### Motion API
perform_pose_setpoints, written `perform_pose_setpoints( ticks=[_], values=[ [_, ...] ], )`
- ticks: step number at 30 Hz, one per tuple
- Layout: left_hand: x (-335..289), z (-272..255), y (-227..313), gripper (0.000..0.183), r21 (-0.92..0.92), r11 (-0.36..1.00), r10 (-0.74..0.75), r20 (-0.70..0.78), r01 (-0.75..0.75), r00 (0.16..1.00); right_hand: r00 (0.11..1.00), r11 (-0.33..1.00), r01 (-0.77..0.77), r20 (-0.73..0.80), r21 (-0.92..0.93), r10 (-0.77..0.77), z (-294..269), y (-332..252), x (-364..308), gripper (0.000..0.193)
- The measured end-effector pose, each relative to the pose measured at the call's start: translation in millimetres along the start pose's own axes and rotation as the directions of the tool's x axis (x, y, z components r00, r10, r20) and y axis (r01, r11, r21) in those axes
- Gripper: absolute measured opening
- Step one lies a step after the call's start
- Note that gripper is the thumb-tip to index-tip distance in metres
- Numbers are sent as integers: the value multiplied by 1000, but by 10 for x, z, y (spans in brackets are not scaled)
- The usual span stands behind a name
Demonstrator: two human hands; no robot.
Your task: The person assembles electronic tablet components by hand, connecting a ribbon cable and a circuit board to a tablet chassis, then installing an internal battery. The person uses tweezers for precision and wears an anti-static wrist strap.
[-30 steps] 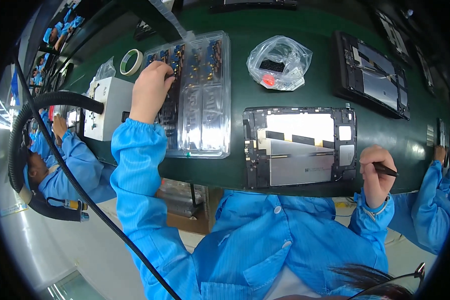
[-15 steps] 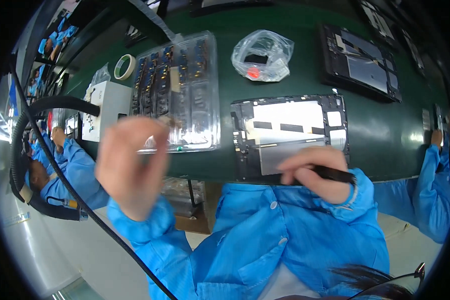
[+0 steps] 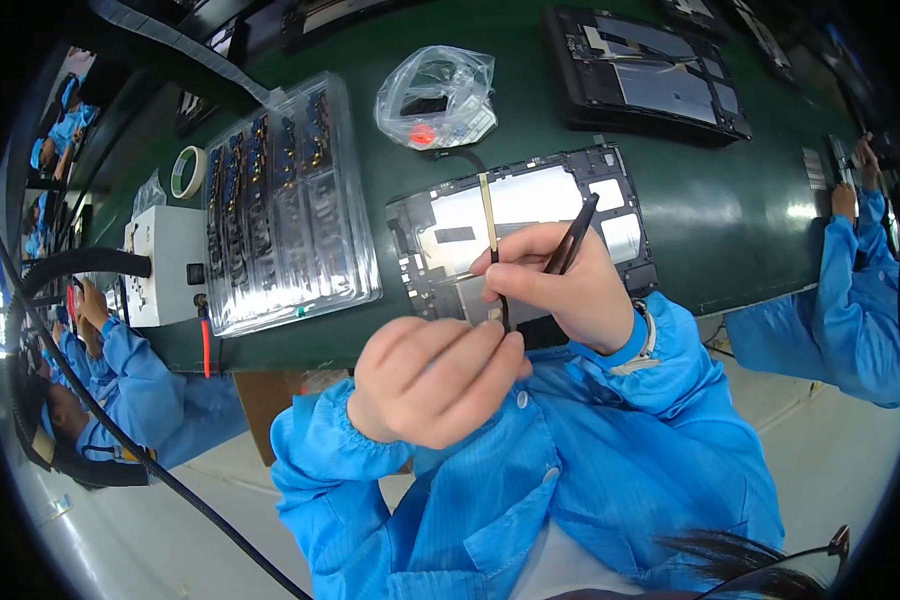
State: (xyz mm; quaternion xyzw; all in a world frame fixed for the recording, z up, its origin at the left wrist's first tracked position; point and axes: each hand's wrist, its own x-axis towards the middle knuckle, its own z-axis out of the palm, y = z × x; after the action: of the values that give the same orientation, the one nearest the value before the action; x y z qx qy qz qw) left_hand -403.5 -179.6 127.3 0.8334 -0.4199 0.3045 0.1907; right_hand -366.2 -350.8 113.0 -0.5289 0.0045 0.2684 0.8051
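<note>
My right hand [image 3: 580,295] is closed, pinching a thin flex cable [image 3: 488,205] between thumb and forefinger. Black tweezers [image 3: 575,235] are tucked in the same hand, their tip pointing up and away. My left hand [image 3: 438,378] is closed at the cable's lower end, its fingertips just below the right ones. The cable has a curved black upper end and a tan middle; its lower tip is hidden by the left fingers. Beneath it an opened tablet housing [image 3: 545,190], black-framed with silver panels, lies on the green bench, partly covered by my hands.
A clear plastic tray [image 3: 345,230] of small parts lies left, beside a white box [image 3: 170,255] with a thick black hose. A plastic bag [image 3: 435,100] sits beyond the housing. Stacked tablet housings [image 3: 660,90] are at far right. A tape roll [image 3: 188,172] is far left; co-workers sit at both sides.
My left hand has come from over the tray to meet the right hand. A flex cable now shows between them. The right hand has lifted, and its tweezers point upward; the whole view has shifted.
</note>
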Motion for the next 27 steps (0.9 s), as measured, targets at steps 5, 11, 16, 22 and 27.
perform_pose_setpoints(
  ticks=[5, 11, 16, 22, 27],
  values=[
    [236, 37, -95, 25, -99, 950, -302, -40, 297, 952, 941, 873, 317, 10, -369, -338, 30, 18, -90, 17],
    [211, -21, -114, 29, -127, 928, -349, 36, 351, 936, 787, 522, 537, 170, -662, -593, 48, 13, -159, 15],
    [133, -112, -92, 27, -85, 958, -271, 36, 273, 962, 709, 333, 581, 261, -743, -655, 111, 69, -200, 17],
    [-135, -399, 35, 25, 218, 909, -343, -92, 355, 935, 758, 403, 617, 371, -676, -537, 265, 63, -254, 20],
    [-980, -809, 172, 14, 403, 378, -685, -484, 833, 545, 824, 575, 564, 356, -593, -441, 138, 144, -210, 19]
  ],
)
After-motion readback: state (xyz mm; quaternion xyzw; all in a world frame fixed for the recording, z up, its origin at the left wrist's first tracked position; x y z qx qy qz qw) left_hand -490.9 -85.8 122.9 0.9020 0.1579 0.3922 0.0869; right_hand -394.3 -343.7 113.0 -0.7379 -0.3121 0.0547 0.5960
